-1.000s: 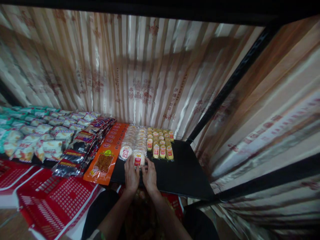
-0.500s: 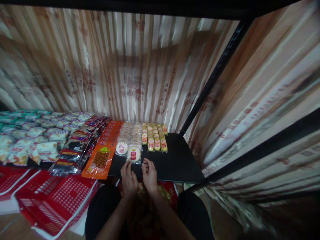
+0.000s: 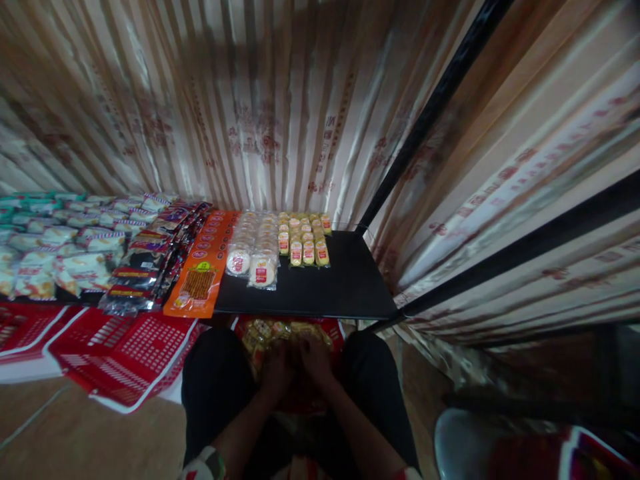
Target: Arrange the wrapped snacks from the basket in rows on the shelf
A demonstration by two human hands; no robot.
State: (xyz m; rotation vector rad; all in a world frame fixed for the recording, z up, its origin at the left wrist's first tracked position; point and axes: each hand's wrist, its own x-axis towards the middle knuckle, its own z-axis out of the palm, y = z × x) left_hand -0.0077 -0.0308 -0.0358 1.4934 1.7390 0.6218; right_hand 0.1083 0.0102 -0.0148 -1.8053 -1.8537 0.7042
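Both hands are down in a red basket (image 3: pixel 340 331) between my knees, among small yellow-wrapped snack packs (image 3: pixel 263 331). My left hand (image 3: pixel 279 367) and my right hand (image 3: pixel 315 357) lie close together in shadow; their fingers are dark and partly hidden, so what they hold does not show. On the black shelf (image 3: pixel 345 287) just beyond are round white crackers in clear wrap (image 3: pixel 263 270), in two rows. Right of them stand rows of yellow snack packs (image 3: pixel 309 252). An orange bag of snack sticks (image 3: pixel 197 283) lies to the left.
Dark red-and-black packets (image 3: pixel 137 270) and white snack bags (image 3: pixel 83 270) cover the shelf's left part. Another red basket (image 3: pixel 125 353) sits on the floor at left. A black frame post (image 3: pixel 415 147) rises at the right before pleated curtains (image 3: pixel 280 100). A pale rounded object (image 3: pixel 457 440) is at lower right.
My hands have left the shelf's front edge by the white crackers and dropped into the basket between my knees. The view has tilted down, showing more of the floor.
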